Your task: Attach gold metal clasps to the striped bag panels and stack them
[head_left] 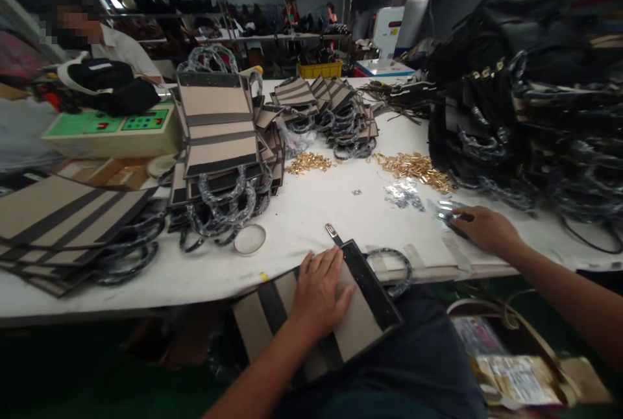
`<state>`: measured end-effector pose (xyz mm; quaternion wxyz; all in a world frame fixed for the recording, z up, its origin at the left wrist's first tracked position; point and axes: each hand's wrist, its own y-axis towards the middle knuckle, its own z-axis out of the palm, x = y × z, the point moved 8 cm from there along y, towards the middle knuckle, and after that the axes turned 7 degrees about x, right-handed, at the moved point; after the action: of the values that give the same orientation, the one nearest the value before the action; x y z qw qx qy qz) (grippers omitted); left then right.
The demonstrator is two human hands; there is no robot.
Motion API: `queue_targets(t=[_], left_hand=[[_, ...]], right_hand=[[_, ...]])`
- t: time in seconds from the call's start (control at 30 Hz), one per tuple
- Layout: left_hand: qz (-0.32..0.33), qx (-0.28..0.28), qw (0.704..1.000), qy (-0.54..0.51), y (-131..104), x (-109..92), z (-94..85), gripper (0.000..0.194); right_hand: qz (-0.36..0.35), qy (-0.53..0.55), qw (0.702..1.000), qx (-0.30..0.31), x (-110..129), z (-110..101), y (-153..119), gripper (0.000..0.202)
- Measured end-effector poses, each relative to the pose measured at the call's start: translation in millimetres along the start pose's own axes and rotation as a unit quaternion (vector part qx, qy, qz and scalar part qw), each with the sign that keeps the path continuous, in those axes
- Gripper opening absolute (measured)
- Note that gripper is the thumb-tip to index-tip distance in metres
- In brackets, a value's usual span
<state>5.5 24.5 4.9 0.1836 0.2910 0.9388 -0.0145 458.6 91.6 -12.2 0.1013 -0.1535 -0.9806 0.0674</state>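
Matt cloth look, bright metal, crinkled plastic
The bag shows matt, cloth-like beige panels and smooth dark strips; its handle wears glossy, crinkled clear plastic, and its clasp is shiny metal. The gold pieces gleam like polished metal. The table looks matt, the crate like plastic.

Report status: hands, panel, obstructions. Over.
Left hand flat on panel. Right hand at silver pieces, grip unclear. Panel skewed, handle at right end. Gold pieces beyond, seemingly not in the way.
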Motion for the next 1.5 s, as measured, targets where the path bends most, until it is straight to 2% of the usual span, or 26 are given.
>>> queue_targets(t=[0.07,0.17,0.33,0.5,0.6,0.73,0.8,0.9,1.0,1.07,1.17,1.5], left_hand=[[-0.004,0.006,1.000,-0.010,-1,0,0.7,0.067],[-0.001,0.009,1.000,-0.016,-3,0,2.0,0.066],[-0.004,0.008,1.000,-0.022,-4,0,3.1,0.066],[-0.009,-0.010,0.999,-0.029,-4,-1,1.3,0.063],[-0.011,-0.017,0.999,-0.031,-4,-1,1.3,0.061],[-0.008,-0.020,0.999,-0.032,-5,-1,2.4,0.061],[-0.006,-0.021,0.999,-0.035,-6,-1,2.2,0.061],[-0.007,-0.022,0.999,-0.042,-6,0,0.9,0.062],[-0.010,-0.022,0.998,-0.050,-6,0,-0.5,0.063],[-0.009,-0.023,0.998,-0.057,-7,1,-1.2,0.063],[-0.008,-0.024,0.998,-0.066,-7,1,-0.8,0.064],[-0.001,-0.036,0.997,-0.072,-8,2,-0.4,0.066]], right_hand=[[-0.001,-0.001,1.000,-0.002,-2,-3,0,0.048],[0.011,-0.001,1.000,0.003,-6,-4,1,0.043],[0.047,0.003,0.999,-0.022,-12,-13,-4,0.039],[0.094,0.097,0.991,-0.005,-5,-36,-20,0.028],[0.083,0.127,0.988,-0.003,27,-52,-37,0.027],[0.005,0.206,0.977,0.045,110,-53,-67,0.033],[-0.029,0.259,0.962,0.084,158,-41,-83,0.038],[-0.079,0.351,0.917,0.170,224,-10,-101,0.034],[-0.100,0.394,0.884,0.233,265,23,-108,0.022],[-0.101,0.386,0.884,0.244,275,38,-107,0.017],[-0.099,0.364,0.895,0.239,276,49,-101,0.012],[-0.089,0.290,0.919,0.251,277,61,-94,0.004]])
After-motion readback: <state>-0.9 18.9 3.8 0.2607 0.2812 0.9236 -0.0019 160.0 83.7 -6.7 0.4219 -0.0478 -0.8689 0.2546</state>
